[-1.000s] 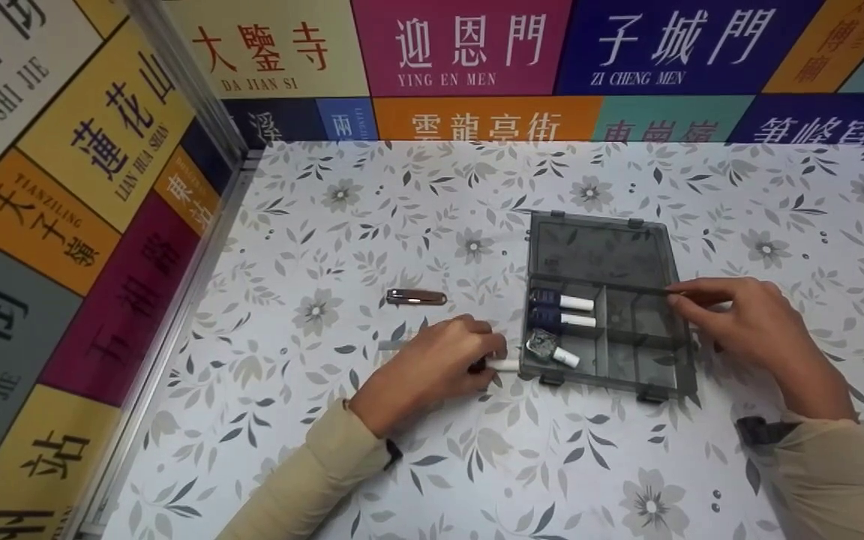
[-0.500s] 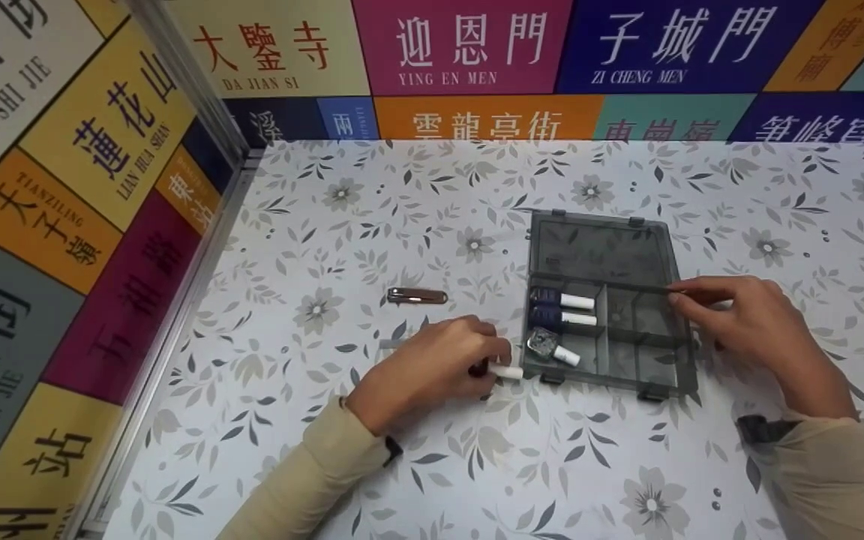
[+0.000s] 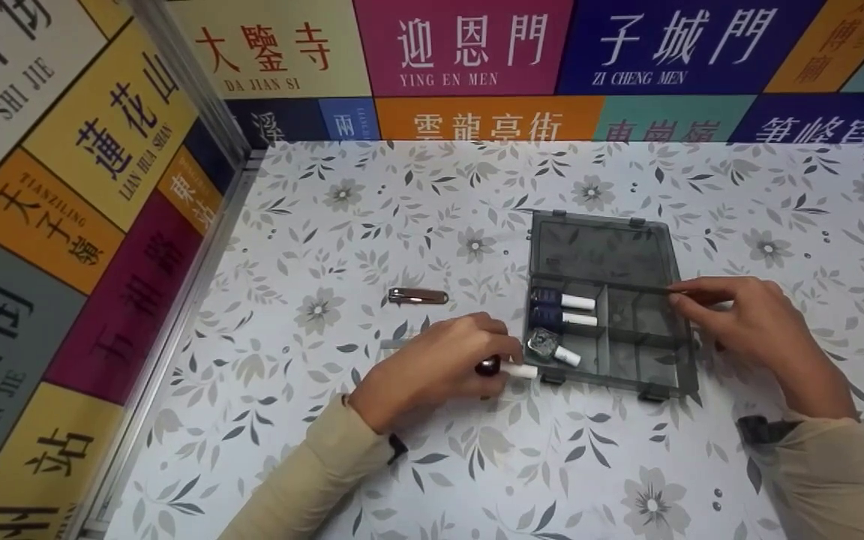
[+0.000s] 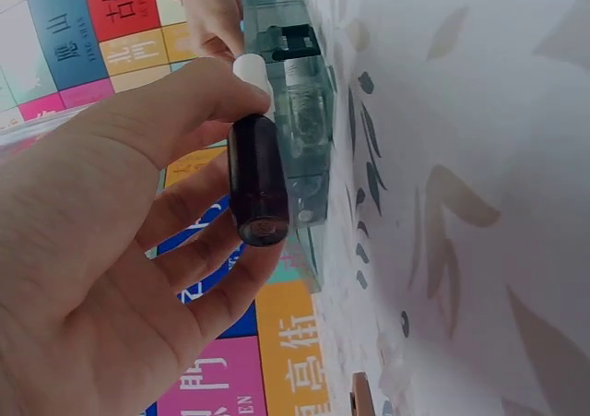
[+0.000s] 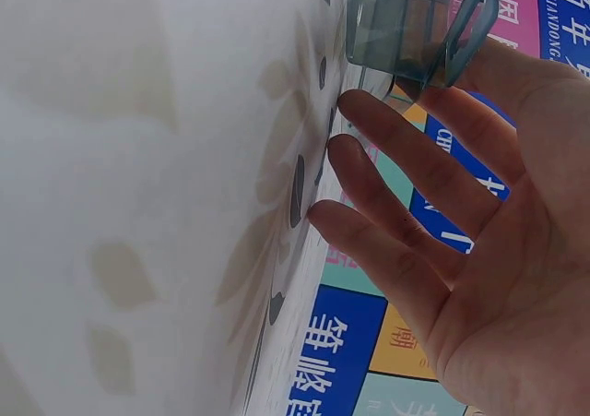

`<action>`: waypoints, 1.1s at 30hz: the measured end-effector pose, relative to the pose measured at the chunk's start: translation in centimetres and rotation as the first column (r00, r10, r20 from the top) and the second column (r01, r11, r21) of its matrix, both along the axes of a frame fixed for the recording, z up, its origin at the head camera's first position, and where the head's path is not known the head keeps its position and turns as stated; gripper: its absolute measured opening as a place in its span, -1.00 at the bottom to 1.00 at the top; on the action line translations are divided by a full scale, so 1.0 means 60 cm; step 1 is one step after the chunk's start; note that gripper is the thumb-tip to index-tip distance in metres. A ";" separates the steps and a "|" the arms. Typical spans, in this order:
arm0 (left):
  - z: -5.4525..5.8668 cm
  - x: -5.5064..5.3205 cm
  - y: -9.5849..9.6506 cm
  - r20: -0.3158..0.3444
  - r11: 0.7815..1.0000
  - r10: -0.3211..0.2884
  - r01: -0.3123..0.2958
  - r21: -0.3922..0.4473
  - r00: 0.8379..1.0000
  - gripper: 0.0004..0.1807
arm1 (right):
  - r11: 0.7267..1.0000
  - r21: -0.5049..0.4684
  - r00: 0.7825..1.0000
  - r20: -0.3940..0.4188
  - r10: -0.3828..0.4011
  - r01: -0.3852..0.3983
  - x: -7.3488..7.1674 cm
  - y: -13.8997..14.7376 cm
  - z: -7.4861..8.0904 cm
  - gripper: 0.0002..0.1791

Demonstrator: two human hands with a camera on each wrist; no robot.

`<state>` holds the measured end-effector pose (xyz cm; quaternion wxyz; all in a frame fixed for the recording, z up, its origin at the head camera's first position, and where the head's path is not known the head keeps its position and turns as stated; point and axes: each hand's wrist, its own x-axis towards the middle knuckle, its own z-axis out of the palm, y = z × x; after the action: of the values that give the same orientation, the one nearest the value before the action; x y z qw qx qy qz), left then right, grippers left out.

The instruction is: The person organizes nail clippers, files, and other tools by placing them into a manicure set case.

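My left hand (image 3: 439,367) holds a dark nail polish bottle (image 4: 258,181) with a white cap between thumb and fingers, just outside the near left corner of the box. The cap points right, toward the box. A smoky see-through compartment box (image 3: 603,251) lies with its lid folded back. At its right edge, my right hand (image 3: 751,322) pinches the rim with thumb and index finger; the other fingers hang spread. In the left compartments lie two dark blue nail polish bottles (image 3: 548,307) with white caps, and below them a clear, speckled nail polish bottle (image 3: 543,343).
Left of the box, a nail clipper (image 3: 418,296) lies on the flower-patterned table (image 3: 312,450). A faint translucent strip (image 3: 396,346) shows partly behind my left hand. Colourful sign panels (image 3: 462,45) stand along the back and left side.
My left hand has shifted slightly right with the dark nail polish bottle, whose cap now reaches the box's near left corner. The right hand and the box have stayed put.
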<state>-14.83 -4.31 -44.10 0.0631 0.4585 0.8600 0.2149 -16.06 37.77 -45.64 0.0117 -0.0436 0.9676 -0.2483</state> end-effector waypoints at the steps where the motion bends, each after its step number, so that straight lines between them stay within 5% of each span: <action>1: 0.002 -0.002 0.002 -0.003 1.000 -0.004 0.004 0.006 1.000 -0.84 | 1.000 -0.001 1.000 0.002 -0.001 0.001 0.000 0.000 0.000 -0.63; 10: 0.012 -0.018 0.025 -0.077 0.999 -0.023 0.024 0.022 0.997 -0.74 | 1.000 0.004 1.000 0.016 -0.007 0.007 0.000 0.001 0.000 -0.61; 33: 0.014 -0.033 0.100 -0.104 0.995 -0.066 0.074 0.070 0.992 -0.78 | 1.000 0.006 1.000 0.022 -0.012 0.012 -0.002 0.001 -0.003 -0.61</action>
<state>-16.83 1.70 -43.26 0.0097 0.5007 0.8370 0.2204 -16.17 37.84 -45.82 0.0210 -0.0352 0.9684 -0.2459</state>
